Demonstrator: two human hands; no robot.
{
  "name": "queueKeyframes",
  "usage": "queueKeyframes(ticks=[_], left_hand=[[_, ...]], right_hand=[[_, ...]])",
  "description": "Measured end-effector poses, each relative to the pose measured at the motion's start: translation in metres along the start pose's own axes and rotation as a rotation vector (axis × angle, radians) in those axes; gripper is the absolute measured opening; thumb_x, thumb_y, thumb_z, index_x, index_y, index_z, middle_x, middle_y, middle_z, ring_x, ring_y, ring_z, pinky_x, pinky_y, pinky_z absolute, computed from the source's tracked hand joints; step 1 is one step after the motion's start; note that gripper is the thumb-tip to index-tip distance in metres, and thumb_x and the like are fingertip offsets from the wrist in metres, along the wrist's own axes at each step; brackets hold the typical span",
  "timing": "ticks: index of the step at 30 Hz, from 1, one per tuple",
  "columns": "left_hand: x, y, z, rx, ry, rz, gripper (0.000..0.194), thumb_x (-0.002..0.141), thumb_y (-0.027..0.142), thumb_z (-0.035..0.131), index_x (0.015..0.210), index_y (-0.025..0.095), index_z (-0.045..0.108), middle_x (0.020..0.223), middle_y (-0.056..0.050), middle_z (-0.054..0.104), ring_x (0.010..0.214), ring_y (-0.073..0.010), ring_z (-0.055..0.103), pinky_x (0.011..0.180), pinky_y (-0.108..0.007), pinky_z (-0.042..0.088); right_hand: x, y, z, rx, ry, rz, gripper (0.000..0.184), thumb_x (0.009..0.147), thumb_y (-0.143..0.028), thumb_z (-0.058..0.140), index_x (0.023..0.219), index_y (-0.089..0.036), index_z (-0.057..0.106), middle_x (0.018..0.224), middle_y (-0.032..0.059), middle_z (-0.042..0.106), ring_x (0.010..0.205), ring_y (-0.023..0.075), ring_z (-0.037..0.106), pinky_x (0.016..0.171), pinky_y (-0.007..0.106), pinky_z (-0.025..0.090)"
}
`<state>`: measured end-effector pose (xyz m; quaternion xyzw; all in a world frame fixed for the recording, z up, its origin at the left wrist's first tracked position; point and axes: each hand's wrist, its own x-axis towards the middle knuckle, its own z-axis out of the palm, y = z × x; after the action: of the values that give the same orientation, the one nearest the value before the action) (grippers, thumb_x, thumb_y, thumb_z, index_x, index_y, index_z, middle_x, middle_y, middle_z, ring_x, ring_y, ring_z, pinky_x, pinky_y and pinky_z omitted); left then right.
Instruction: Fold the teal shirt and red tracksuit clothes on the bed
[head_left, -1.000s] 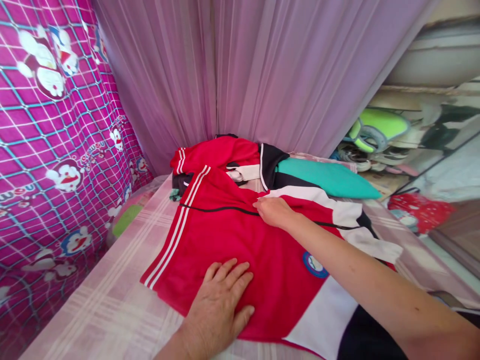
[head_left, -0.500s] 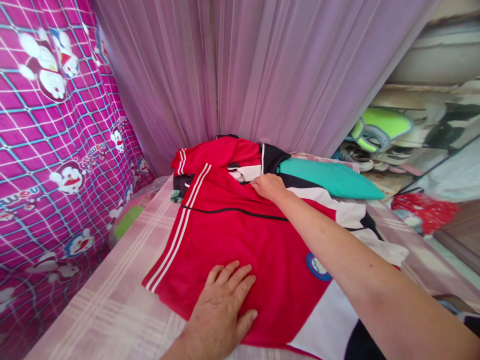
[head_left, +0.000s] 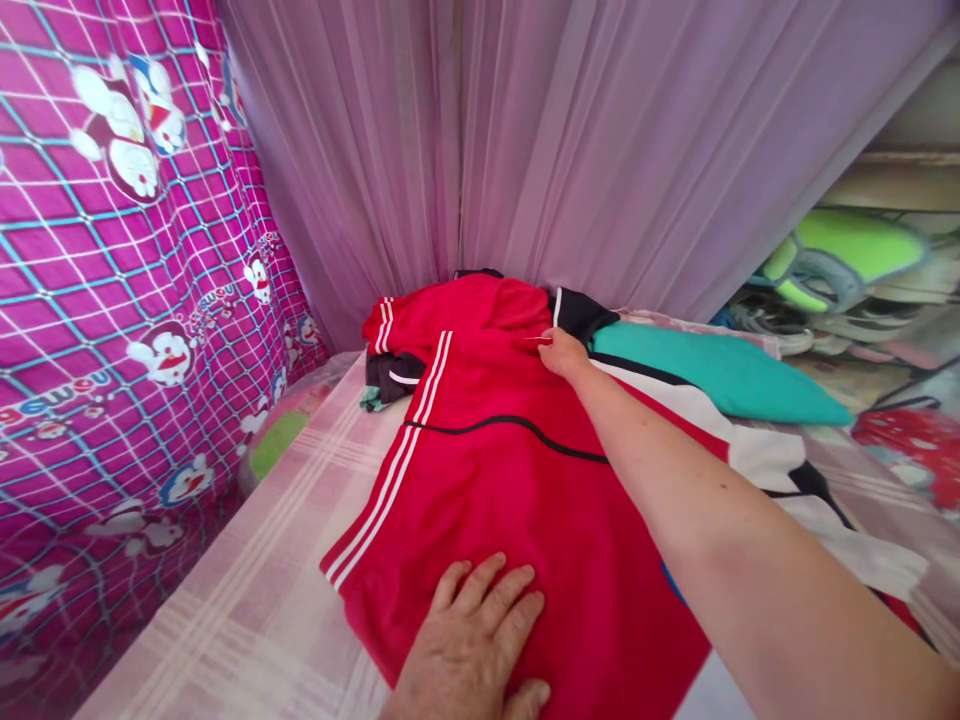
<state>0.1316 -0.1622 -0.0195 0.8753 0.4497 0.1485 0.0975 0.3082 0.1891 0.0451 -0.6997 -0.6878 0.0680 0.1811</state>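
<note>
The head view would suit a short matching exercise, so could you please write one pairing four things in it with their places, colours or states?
Things:
1. Left hand
2. Right hand
3. Curtain
4. Cushion-like item

Places, colours or states:
A. Turquoise, lying beyond the right forearm
B. Laid palm down with fingers somewhat spread on the red garment
C. Purple, hanging behind the clothes
D. Fingers closed on the far edge of the red garment

Right pairs: 1-B, 2-D, 3-C, 4-A
</note>
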Motion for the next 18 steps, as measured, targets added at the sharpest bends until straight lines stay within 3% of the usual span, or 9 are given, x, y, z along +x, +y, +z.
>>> queueKeyframes(ticks=[3, 6, 8, 10, 13, 15, 18], left_hand=[[0.001, 0.0, 0.0, 0.007, 0.002, 0.005, 0.057, 0.09, 0.052, 0.055, 0.142, 0.03, 0.048, 0.145, 0.001, 0.055, 0.133, -0.0252, 0.047, 0.109, -0.043, 0.037], [0.001, 0.002, -0.002, -0.001, -0.011, -0.014, 0.057, 0.09, 0.053, 0.054, 0.141, 0.03, 0.049, 0.146, 0.001, 0.054, 0.133, -0.0256, 0.047, 0.109, -0.044, 0.037], [0.001, 0.004, -0.002, -0.013, -0.021, -0.027, 0.057, 0.09, 0.051, 0.055, 0.142, 0.03, 0.048, 0.146, 0.0, 0.054, 0.134, -0.0259, 0.046, 0.111, -0.045, 0.036], [0.0, 0.005, -0.001, -0.025, -0.024, -0.04, 0.058, 0.089, 0.05, 0.057, 0.143, 0.03, 0.048, 0.146, -0.001, 0.054, 0.134, -0.0267, 0.045, 0.112, -0.046, 0.035], [0.0, 0.005, 0.002, -0.037, -0.023, -0.047, 0.059, 0.089, 0.051, 0.057, 0.143, 0.03, 0.048, 0.145, -0.002, 0.055, 0.134, -0.0272, 0.045, 0.112, -0.046, 0.034], [0.0, 0.005, 0.003, -0.039, -0.024, -0.043, 0.059, 0.089, 0.052, 0.055, 0.143, 0.03, 0.048, 0.145, -0.001, 0.055, 0.134, -0.0266, 0.046, 0.112, -0.046, 0.035], [0.001, 0.006, 0.002, -0.033, -0.025, -0.05, 0.058, 0.09, 0.056, 0.052, 0.142, 0.03, 0.048, 0.145, 0.001, 0.055, 0.133, -0.0258, 0.046, 0.111, -0.045, 0.036]], right_hand=[[-0.011, -0.016, -0.007, -0.081, 0.104, -0.101, 0.042, 0.093, -0.03, 0.047, 0.134, -0.024, 0.058, 0.114, 0.0106, 0.072, 0.104, 0.0256, 0.066, 0.09, 0.037, 0.048], [-0.013, -0.045, -0.017, -0.108, 0.134, -0.228, 0.039, 0.096, -0.036, 0.042, 0.126, -0.025, 0.064, 0.115, 0.0104, 0.071, 0.108, 0.0264, 0.064, 0.092, 0.038, 0.047], [-0.012, -0.064, -0.018, -0.092, 0.044, -0.286, 0.041, 0.095, -0.043, 0.046, 0.125, -0.022, 0.064, 0.116, 0.0108, 0.071, 0.109, 0.0262, 0.064, 0.092, 0.036, 0.047], [-0.009, -0.079, -0.014, -0.096, -0.132, -0.311, 0.042, 0.092, -0.046, 0.054, 0.12, -0.018, 0.067, 0.109, 0.011, 0.074, 0.106, 0.0252, 0.065, 0.09, 0.033, 0.047], [-0.007, -0.091, -0.003, -0.139, -0.36, -0.299, 0.028, 0.088, -0.036, 0.06, 0.102, -0.015, 0.073, 0.092, 0.0096, 0.076, 0.095, 0.0227, 0.068, 0.086, 0.029, 0.048], [-0.007, -0.094, 0.004, -0.105, -0.29, -0.291, 0.025, 0.09, -0.031, 0.056, 0.103, -0.017, 0.072, 0.096, 0.0092, 0.076, 0.096, 0.0221, 0.068, 0.087, 0.03, 0.048], [-0.007, -0.096, 0.016, 0.065, -0.04, -0.309, 0.034, 0.096, -0.029, 0.044, 0.121, -0.018, 0.063, 0.115, 0.0095, 0.072, 0.107, 0.0217, 0.065, 0.093, 0.032, 0.048]])
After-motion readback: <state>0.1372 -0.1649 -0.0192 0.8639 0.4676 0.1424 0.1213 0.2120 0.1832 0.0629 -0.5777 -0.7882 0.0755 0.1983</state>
